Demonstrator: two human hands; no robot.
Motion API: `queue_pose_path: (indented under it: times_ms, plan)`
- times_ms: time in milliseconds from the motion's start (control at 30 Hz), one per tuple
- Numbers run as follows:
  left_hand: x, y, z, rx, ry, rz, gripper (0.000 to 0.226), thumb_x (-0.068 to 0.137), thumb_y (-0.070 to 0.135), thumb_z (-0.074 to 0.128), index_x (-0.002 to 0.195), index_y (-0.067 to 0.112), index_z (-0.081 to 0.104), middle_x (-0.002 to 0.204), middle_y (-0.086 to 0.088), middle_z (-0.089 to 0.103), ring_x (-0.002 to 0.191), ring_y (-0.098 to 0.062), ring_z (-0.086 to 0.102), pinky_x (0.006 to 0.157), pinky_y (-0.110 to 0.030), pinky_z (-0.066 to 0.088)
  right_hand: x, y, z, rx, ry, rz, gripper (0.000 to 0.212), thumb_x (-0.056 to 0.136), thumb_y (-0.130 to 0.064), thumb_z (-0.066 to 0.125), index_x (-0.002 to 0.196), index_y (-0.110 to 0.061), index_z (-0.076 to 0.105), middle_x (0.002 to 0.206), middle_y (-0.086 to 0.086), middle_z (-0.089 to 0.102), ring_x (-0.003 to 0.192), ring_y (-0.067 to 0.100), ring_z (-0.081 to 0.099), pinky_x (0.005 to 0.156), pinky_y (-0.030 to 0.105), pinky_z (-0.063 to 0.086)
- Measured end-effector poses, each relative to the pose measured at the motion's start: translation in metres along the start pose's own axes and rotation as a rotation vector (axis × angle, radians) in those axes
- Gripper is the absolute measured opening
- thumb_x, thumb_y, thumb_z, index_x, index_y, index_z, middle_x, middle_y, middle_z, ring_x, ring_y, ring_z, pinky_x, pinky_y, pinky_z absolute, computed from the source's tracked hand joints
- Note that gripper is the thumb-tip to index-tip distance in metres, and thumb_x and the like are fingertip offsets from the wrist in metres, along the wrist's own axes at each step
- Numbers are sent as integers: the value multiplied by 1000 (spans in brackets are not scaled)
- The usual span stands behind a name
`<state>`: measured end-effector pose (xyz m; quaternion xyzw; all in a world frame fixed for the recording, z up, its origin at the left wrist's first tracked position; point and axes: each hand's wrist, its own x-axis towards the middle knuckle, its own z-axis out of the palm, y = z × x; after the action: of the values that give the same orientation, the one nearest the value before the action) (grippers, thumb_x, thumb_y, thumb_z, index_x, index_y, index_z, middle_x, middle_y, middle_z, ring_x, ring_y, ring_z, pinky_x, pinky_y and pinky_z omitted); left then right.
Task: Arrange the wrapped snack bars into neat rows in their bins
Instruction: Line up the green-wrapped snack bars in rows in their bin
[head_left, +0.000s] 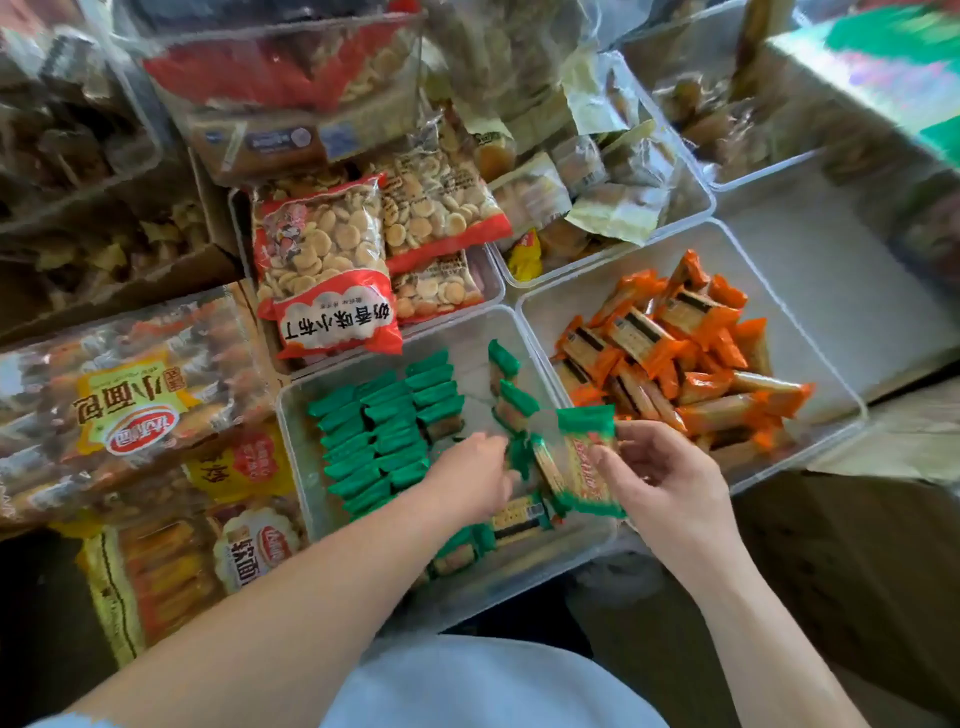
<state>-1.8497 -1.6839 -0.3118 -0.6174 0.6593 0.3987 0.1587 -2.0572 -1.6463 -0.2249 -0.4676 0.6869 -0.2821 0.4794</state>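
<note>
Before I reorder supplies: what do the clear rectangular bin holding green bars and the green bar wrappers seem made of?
Clear rectangular bin: rigid plastic, apparently; transparent walls, glossy rim. Green bar wrappers: thin glossy film, likely plastic; shiny, crimped ends.

You've got a red biscuit bag (322, 270) overlapping a second biscuit bag (441, 208), bread packs (130, 405) stacked at your left, pale-wrapped pastries (613, 208) in a clear tub (685, 166) behind.
</note>
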Motion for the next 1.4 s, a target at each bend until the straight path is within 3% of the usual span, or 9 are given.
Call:
queue_pose_path:
  times_ms: [200, 400, 567, 667, 900, 1067, 1200, 1300, 1400]
  plan:
    - [29, 1, 5, 133, 9, -16, 52, 99, 43, 65, 139, 11, 53, 130, -13, 58, 118, -35, 60, 96, -42, 53, -23, 20, -16, 77, 34, 95, 30, 81, -41, 75, 109, -33, 71, 94, -25, 72, 97, -1, 69, 59, 19, 59]
    - [28, -5, 5, 253, -6, 50, 35, 93, 38, 73, 120, 17, 67, 116, -7, 58, 111, -32, 58, 87, -40, 52, -28, 23, -13, 124, 49, 140, 25, 85, -34, 78, 109, -33, 71, 92, -24, 72, 95, -3, 69, 60, 20, 60]
    - [0, 5, -14, 114, 185, 71, 26, 88, 44, 69, 104, 24, 66, 104, 3, 58, 106, -27, 58, 80, -38, 52, -25, 14, -7, 158, 54, 131, 22, 87, -32, 77, 106, -39, 69, 92, -26, 72, 96, -3, 70, 65, 26, 64]
    - [-33, 3, -28, -77, 301, 40, 29, 87, 51, 71, 88, 26, 56, 90, 6, 59, 87, -21, 58, 70, -37, 48, -19, 6, -1, 192, 42, 149, 20, 89, -31, 75, 105, -40, 68, 93, -23, 74, 96, 0, 72, 70, 29, 65]
    - [-90, -21, -31, -788, 414, 12, 25, 88, 38, 80, 81, 20, 64, 67, 14, 58, 60, -1, 49, 62, -23, 41, -8, -9, 21, 132, -43, 128, 19, 88, -30, 79, 105, -30, 69, 96, -8, 76, 92, 11, 73, 76, 37, 65]
    - [-109, -15, -26, -830, 602, 45, 21, 82, 36, 81, 88, 31, 61, 86, 15, 69, 79, -1, 63, 73, -21, 52, -6, -34, 50, 84, -207, 73, 25, 89, -29, 79, 107, -23, 63, 98, -5, 77, 89, 10, 75, 73, 37, 66]
    - [-116, -18, -22, -881, 489, 112, 39, 77, 39, 89, 87, 29, 52, 93, 7, 69, 78, -3, 57, 77, -32, 53, -7, -51, 68, 167, -299, 72, 18, 96, -18, 72, 110, -19, 62, 93, -5, 79, 87, 15, 77, 71, 36, 65]
    - [-122, -30, -21, -887, 466, 165, 32, 82, 28, 85, 93, 40, 58, 94, 14, 67, 88, -5, 62, 79, -28, 54, -5, -57, 68, 208, -337, 79, 14, 100, -14, 65, 112, -21, 62, 95, -10, 79, 90, 13, 77, 67, 30, 64]
    - [-125, -39, -19, -865, 519, 140, 37, 83, 26, 85, 100, 44, 57, 102, 17, 68, 100, -6, 65, 86, -27, 54, -4, -61, 69, 332, -424, 126, 15, 105, -12, 56, 120, -13, 61, 100, 7, 80, 89, 23, 78, 64, 27, 62]
